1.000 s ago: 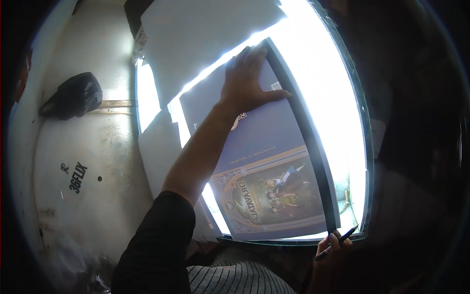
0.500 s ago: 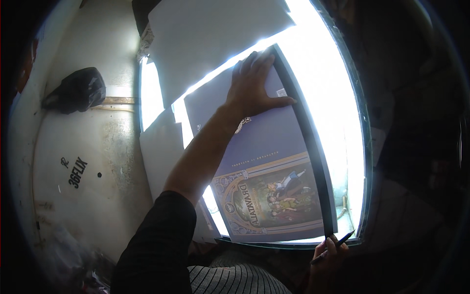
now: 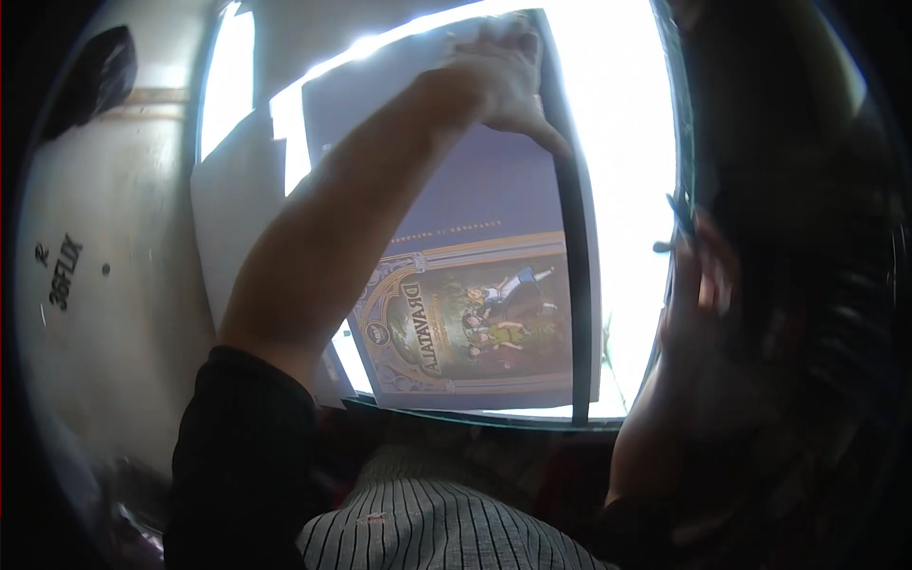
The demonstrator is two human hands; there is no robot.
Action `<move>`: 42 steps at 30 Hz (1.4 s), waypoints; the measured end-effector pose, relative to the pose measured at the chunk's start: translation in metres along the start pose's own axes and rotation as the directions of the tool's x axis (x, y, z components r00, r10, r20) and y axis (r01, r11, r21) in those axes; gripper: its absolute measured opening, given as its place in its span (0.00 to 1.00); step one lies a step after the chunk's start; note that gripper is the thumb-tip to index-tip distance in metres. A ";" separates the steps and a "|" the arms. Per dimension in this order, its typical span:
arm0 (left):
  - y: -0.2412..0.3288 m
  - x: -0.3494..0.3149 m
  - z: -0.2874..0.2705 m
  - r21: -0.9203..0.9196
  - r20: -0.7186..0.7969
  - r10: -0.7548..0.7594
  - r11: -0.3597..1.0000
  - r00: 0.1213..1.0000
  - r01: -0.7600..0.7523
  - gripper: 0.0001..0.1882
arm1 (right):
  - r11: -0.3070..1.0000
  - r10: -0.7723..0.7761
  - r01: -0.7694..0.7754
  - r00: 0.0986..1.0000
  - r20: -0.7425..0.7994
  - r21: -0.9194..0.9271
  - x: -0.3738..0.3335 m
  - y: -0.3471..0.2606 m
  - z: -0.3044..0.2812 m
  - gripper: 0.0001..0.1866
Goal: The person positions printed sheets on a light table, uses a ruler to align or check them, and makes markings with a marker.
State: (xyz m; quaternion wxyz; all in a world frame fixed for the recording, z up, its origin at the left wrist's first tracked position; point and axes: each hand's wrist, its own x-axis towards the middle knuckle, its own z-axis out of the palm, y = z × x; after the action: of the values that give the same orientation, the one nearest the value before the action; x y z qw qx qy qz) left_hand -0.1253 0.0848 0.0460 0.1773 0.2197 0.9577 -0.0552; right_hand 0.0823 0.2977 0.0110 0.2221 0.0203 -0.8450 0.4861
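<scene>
Two hands show: the left hand (image 3: 499, 81), fingers spread and gripping nothing, presses on the far right part of the printed sheet (image 3: 475, 204), while the right hand (image 3: 712, 261), at the right, grasps one slim dark tool (image 3: 681, 218) (motion blurs both). Farthest left stands a pale board (image 3: 142, 237) with dark printed marks, and one dark wrapped bundle (image 3: 100, 76) sits toward its far end. Next come two plain pale sheets: one near sheet (image 3: 237, 204), left of the print, and one far sheet (image 3: 309, 28), beyond it. At the middle, on one glowing light table (image 3: 632, 180), lies the single printed sheet, its long axis running far to near, the far end leaning slightly left. Its one framed illustration (image 3: 475, 318) fills the near end, turned sideways, the figures' heads to the left and feet to the right (too faint to count). One dark strip (image 3: 577, 285) runs lengthwise along the sheet's right side, poking past the near edge; the left thumb reaches it.
</scene>
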 end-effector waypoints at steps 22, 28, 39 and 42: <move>0.004 -0.005 -0.018 -0.027 0.170 -0.032 0.999 0.985 0.038 0.73 | 0.993 0.094 -0.103 0.984 0.153 0.052 0.200 0.046 0.149 0.25; 0.004 -0.003 -0.016 -0.011 0.138 -0.026 1.000 0.990 0.027 0.75 | 0.997 0.035 -0.044 0.986 0.161 0.058 0.203 0.050 0.147 0.18; 0.012 -0.002 -0.022 -0.008 0.226 -0.029 0.999 0.974 0.032 0.78 | 0.992 0.122 -0.111 0.975 0.188 -0.065 0.196 0.045 0.133 0.16; 0.010 -0.001 -0.013 -0.074 0.158 -0.012 0.997 0.987 0.024 0.68 | 0.971 -0.135 0.175 0.963 0.232 -0.164 0.156 0.055 0.106 0.12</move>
State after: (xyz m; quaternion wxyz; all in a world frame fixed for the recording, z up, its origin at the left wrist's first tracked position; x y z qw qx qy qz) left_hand -0.1239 0.0957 0.0586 0.2602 0.1992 0.9440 -0.0378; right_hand -0.1093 0.2667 -0.0175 0.1659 0.1196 -0.9013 0.3820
